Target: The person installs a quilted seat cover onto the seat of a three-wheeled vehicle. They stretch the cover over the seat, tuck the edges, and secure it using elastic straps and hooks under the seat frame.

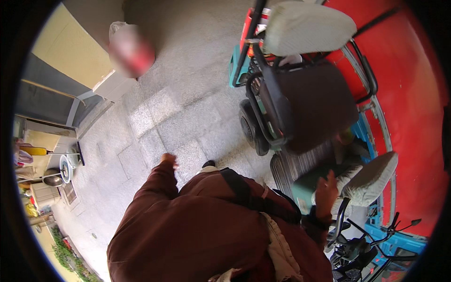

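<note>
Jacket (188,230): brown.
Right hand (326,190): nearer to pad; fingers seem spread.
Grey pad (373,179): just rightward, long axis rising right.
Left hand (168,160): apart; cannot tell fingers.

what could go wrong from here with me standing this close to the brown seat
The right hand is near the pale grey cushion, so it might knock against it.

The right sleeve could perhaps snag on the curved black bar below that cushion.

The shoe might catch the black wheel if it steps toward the brown seat.
</note>
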{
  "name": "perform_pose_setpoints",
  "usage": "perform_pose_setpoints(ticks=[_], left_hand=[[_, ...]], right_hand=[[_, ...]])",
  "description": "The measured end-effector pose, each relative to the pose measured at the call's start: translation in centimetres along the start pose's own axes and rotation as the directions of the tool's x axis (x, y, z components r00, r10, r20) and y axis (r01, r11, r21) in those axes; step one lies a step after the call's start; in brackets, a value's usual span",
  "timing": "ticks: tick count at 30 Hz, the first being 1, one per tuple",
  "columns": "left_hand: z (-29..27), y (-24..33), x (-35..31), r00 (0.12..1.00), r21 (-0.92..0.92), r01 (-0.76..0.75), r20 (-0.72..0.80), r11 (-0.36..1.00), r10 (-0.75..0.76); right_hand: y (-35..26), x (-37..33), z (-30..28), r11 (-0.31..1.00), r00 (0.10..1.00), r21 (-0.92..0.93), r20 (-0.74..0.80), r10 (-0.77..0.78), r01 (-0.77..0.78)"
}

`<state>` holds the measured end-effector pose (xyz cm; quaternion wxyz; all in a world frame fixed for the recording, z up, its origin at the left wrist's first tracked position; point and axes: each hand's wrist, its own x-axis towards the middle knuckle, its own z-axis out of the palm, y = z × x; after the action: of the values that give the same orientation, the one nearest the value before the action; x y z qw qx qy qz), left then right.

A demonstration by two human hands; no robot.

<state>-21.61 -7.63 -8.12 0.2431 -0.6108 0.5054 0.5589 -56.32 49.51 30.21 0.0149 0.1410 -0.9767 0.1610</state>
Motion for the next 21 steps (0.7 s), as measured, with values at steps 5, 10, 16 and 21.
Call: perform_pose_setpoints(ticks=[5, 10, 16, 21], left_hand=[[-11.2, -8.3, -1.2, 0.944, -0.479, 0.095, -0.234, 0.872, -0.232], [-13.3, -8.9, -4.4, 0.927, -0.584, 0.103, -0.238, 0.805, -0.291], [-8.4, -5.6, -4.6, 0.92, -0.519, 0.259, -0.124, 0.815, -0.371], [-9.9, 4.2, -1.5, 0.974, -0.289, 0.176, -0.09, 0.941, -0.21]], right_hand=[[-11.1, 9.0, 8.3, 0.958, 0.999, 0.286, -0.051, -0.015, 0.029], [-13.8, 15.3, 14.0, 0.946, 0.999, 0.323, -0.047, 0.025, -0.009], [-11.2, 14.4, 17.0, 0.983, 0.947, -0.112, -0.275, -0.169, 0.143], [-8.9, 12.8, 17.0, 0.985, 0.988, -0.169, -0.153, -0.003, -0.023]])
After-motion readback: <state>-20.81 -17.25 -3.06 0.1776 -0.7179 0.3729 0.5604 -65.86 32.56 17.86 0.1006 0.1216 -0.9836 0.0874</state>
